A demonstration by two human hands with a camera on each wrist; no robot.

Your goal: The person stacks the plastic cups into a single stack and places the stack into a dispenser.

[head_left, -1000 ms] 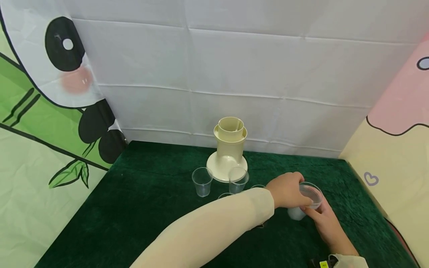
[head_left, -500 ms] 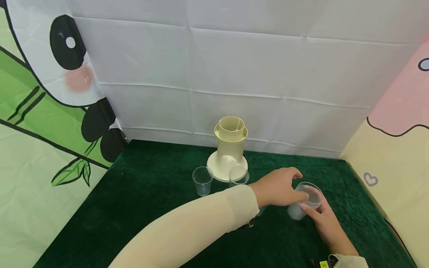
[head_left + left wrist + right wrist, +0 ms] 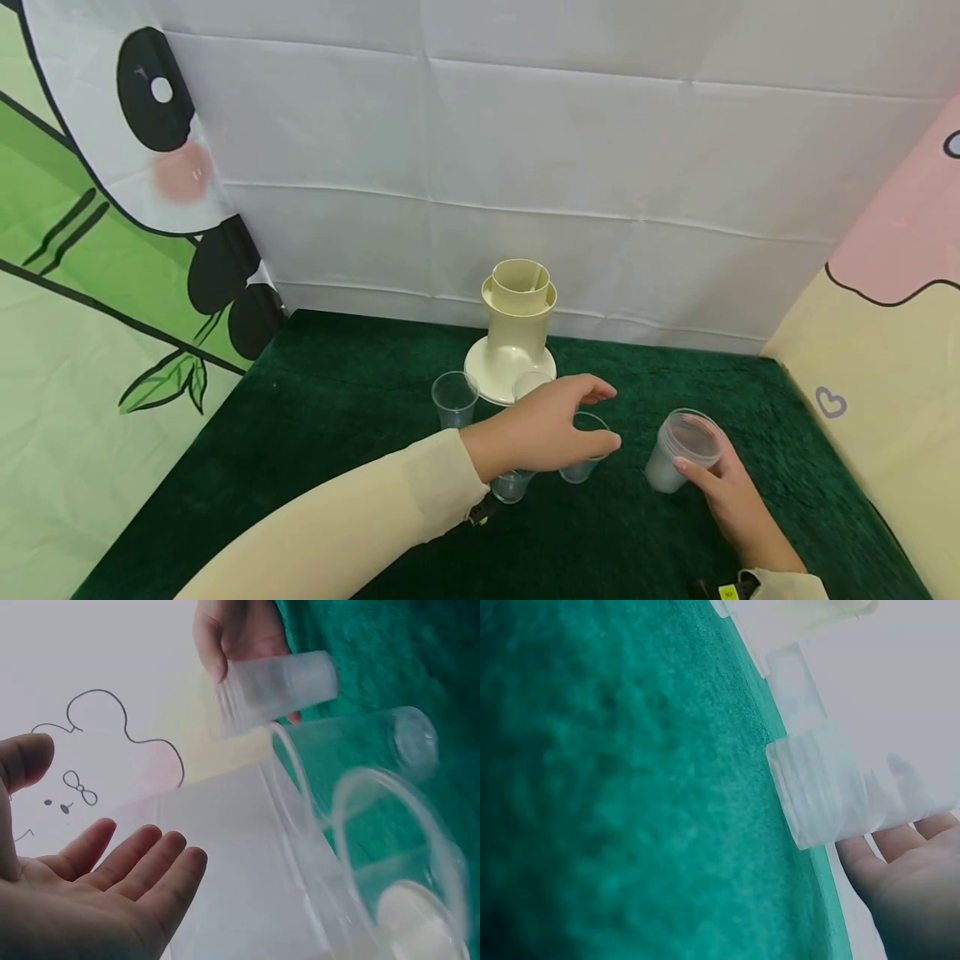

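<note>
My right hand (image 3: 722, 483) grips a stack of nested clear plastic cups (image 3: 681, 450), thumb on the near side. In the right wrist view the stack (image 3: 821, 787) lies sideways against the fingers. My left hand (image 3: 543, 423) is held over the standing cups, its thumb and fingers spread with nothing between them; the left wrist view shows the bare palm (image 3: 97, 900). Just under its fingertips stands a clear cup (image 3: 581, 468). Another cup (image 3: 512, 487) is partly hidden below the wrist, one (image 3: 454, 402) stands to the left, and one (image 3: 528, 383) is mostly covered by the hand.
A cream-coloured stand (image 3: 517, 333) with a round base and nested cylinders stands behind the cups. Dark green cloth (image 3: 360, 375) covers the table. A white sheet (image 3: 525, 150) hangs at the back, with printed cartoon panels at both sides.
My left hand has come away from the cup stack and moved left over the standing cups, its fingers spread. The right hand keeps holding the stack in the same place.
</note>
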